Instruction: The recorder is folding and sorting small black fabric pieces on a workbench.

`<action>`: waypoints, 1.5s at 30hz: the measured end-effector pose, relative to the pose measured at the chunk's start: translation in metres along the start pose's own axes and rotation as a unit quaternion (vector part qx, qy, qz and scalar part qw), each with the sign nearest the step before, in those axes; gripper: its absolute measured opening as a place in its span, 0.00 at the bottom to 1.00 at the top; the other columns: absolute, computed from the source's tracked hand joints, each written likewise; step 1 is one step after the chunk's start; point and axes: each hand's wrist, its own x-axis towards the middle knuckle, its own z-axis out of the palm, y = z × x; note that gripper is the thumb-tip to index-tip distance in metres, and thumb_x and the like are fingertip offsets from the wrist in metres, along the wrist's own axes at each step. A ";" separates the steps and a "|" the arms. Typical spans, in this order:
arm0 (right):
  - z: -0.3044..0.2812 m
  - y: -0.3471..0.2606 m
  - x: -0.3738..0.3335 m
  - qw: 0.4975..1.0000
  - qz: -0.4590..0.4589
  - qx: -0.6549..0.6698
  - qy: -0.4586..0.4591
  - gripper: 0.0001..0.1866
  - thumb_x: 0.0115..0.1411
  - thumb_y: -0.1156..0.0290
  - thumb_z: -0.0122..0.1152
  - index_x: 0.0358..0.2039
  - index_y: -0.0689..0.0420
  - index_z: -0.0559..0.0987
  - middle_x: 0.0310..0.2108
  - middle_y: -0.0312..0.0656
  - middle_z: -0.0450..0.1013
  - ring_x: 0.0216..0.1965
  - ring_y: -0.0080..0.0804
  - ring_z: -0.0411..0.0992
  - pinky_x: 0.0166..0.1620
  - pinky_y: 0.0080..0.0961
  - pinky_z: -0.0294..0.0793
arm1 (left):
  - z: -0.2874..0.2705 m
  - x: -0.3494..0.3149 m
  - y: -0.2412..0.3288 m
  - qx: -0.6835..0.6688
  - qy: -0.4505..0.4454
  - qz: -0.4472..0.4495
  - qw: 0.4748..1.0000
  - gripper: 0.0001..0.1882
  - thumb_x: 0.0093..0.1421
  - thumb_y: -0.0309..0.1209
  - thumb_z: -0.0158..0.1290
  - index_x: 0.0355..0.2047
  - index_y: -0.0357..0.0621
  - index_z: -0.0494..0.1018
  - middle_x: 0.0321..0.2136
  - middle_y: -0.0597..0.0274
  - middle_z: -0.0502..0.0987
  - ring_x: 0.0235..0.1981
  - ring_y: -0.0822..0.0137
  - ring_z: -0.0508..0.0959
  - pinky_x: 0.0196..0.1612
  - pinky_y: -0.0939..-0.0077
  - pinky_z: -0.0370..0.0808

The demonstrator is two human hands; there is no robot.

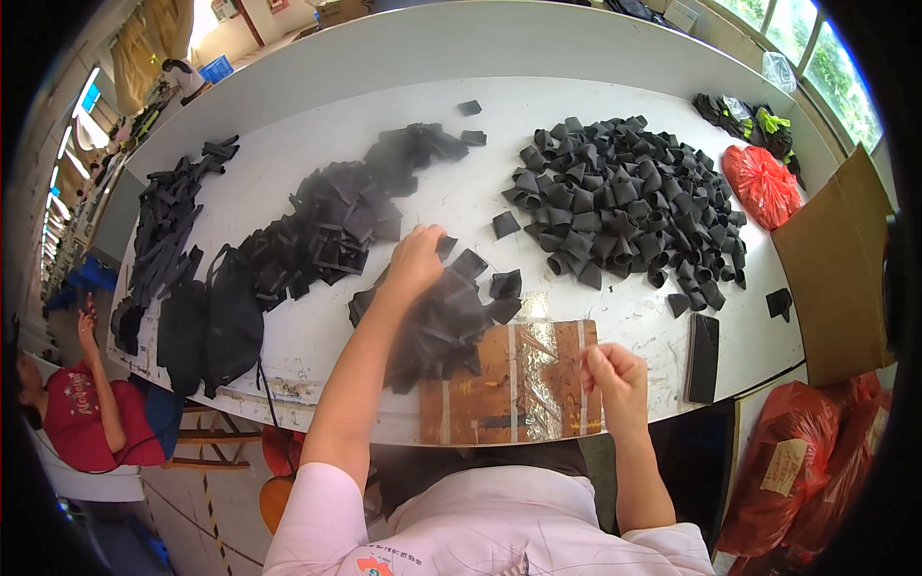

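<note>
My left hand (417, 259) reaches over a near heap of flat black fabric pieces (451, 312), its fingers curled at a small black fabric piece (446, 247). Below it lies a brown board (495, 384) with strips of clear tape, at the table's front edge; the heap covers the board's left corner. My right hand (615, 379) is above the board's right edge, thumb and fingers pinched together. Whatever is between those fingers is too small to make out. A loose black piece (505, 284) rests just beyond the heap.
Curled black pieces (624, 197) form a big pile at right. More flat pieces (336, 211) and black strips (168, 221) lie at left. A black block (702, 358), red bag (762, 186) and cardboard (836, 264) stand right. A person in a red shirt (96, 418) sits at far left.
</note>
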 end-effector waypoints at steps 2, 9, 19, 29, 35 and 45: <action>-0.011 0.013 -0.018 0.998 0.043 -0.023 0.028 0.12 0.58 0.67 0.51 0.25 0.63 0.75 0.17 0.33 0.68 0.17 0.16 0.63 0.20 0.13 0.62 | 0.003 0.012 0.008 0.095 -0.103 0.004 0.990 0.12 0.45 0.20 0.49 0.33 0.37 0.72 0.35 0.49 0.73 0.39 0.50 0.72 0.44 0.62 0.68; -0.048 0.029 -0.032 0.992 0.072 -0.016 0.100 0.11 0.58 0.69 0.51 0.24 0.63 0.75 0.15 0.32 0.67 0.16 0.15 0.61 0.20 0.13 0.61 | 0.018 0.019 -0.012 0.245 -0.141 0.092 0.955 0.06 0.45 0.20 0.50 0.25 0.38 0.74 0.24 0.49 0.75 0.29 0.51 0.76 0.36 0.63 0.72; 0.007 -0.018 -0.039 0.983 -0.104 -0.147 -0.046 0.06 0.56 0.76 0.51 0.26 0.65 0.74 0.17 0.38 0.68 0.19 0.22 0.66 0.22 0.17 0.64 | -0.073 -0.048 0.045 -0.342 0.037 -0.170 0.924 0.03 0.49 0.23 0.55 0.23 0.35 0.72 0.18 0.62 0.75 0.19 0.75 0.73 0.22 0.85 0.68; 0.071 -0.040 -0.048 0.918 -0.320 -0.211 -0.105 0.17 0.43 0.77 0.66 0.35 0.63 0.72 0.27 0.43 0.69 0.23 0.33 0.69 0.23 0.21 0.70 | -0.076 -0.169 0.127 -0.615 -0.117 -0.231 0.745 0.09 0.48 0.28 0.59 0.24 0.33 0.74 0.20 0.58 0.76 0.21 0.72 0.75 0.26 0.82 0.73; 0.069 -0.033 -0.057 0.905 -0.315 -0.261 -0.117 0.19 0.41 0.75 0.67 0.36 0.64 0.72 0.28 0.43 0.69 0.24 0.33 0.70 0.23 0.23 0.71 | -0.071 -0.185 0.136 -0.575 -0.102 -0.174 0.793 0.07 0.50 0.26 0.57 0.25 0.34 0.73 0.22 0.62 0.76 0.22 0.76 0.74 0.27 0.85 0.73; 0.079 -0.012 -0.054 0.831 -0.373 -0.414 0.001 0.12 0.42 0.85 0.58 0.30 0.61 0.74 0.22 0.42 0.67 0.20 0.36 0.67 0.22 0.27 0.68 | -0.029 -0.202 0.148 -0.309 0.157 -0.109 0.932 0.04 0.53 0.17 0.48 0.30 0.33 0.70 0.21 0.62 0.74 0.18 0.80 0.72 0.19 0.87 0.70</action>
